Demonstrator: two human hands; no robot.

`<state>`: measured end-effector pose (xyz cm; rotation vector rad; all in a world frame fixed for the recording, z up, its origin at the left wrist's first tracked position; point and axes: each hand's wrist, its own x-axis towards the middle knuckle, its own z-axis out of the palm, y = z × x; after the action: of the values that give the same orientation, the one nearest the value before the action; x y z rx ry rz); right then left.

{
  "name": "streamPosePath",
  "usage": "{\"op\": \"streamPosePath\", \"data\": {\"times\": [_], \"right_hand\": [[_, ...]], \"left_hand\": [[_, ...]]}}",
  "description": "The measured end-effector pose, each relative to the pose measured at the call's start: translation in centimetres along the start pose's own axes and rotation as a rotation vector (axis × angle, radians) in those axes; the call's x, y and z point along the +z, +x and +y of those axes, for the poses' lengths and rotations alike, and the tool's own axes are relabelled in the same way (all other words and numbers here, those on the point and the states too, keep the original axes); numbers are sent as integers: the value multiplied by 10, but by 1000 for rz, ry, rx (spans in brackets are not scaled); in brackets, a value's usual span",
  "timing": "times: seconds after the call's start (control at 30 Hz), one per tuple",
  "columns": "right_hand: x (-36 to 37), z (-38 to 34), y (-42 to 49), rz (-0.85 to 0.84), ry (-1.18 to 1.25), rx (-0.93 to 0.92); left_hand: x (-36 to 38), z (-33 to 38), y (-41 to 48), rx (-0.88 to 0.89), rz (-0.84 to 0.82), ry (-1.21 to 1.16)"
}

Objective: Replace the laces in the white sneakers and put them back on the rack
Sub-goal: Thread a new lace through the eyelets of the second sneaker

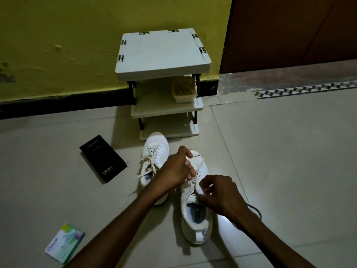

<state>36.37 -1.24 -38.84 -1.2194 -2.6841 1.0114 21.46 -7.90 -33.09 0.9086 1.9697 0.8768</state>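
White sneakers sit on the floor at lower centre below the rack. On the right sneaker, the left hand pinches the lace; the right hand pinches it lower down.

The room is dim, with a yellow-green wall that shows marks and chips above a black skirting, a dark brown door on the right, a patterned tile strip at its threshold, and a floor of large pale tiles.
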Motion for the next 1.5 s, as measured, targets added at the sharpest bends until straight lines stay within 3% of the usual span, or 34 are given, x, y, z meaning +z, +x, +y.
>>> {"op": "streamPosePath", "data": {"times": [0.1, 0.23, 0.4, 0.5, 0.7, 0.93, 1.17, 1.33, 1.5], "right_hand": [[5, 2, 3, 47, -48, -11], [7, 12, 8, 43, 79, 17], [1, 18, 9, -18, 305, 49], [1, 24, 11, 81, 392, 70], [17, 27, 24, 92, 33, -42], [2, 26, 25, 249, 80, -17], [-5, 17, 20, 255, -3, -1], [-10, -8, 5, 4, -15, 9], [-4, -14, 4, 35, -81, 57]], "left_hand": [[14, -16, 1, -83, 7, -131], [15, -39, 8, 60, 67, 317], [17, -41, 10, 12, -20, 513], [22, -43, 7, 51, -33, 578], [29, -41, 9, 18, -59, 498], [25, -37, 8, -70, -111, 457], [16, -37, 0, -111, -54, 320], [2, -45, -1, -106, 39, -59], [9, -48, -2, -80, 115, -171]]}}
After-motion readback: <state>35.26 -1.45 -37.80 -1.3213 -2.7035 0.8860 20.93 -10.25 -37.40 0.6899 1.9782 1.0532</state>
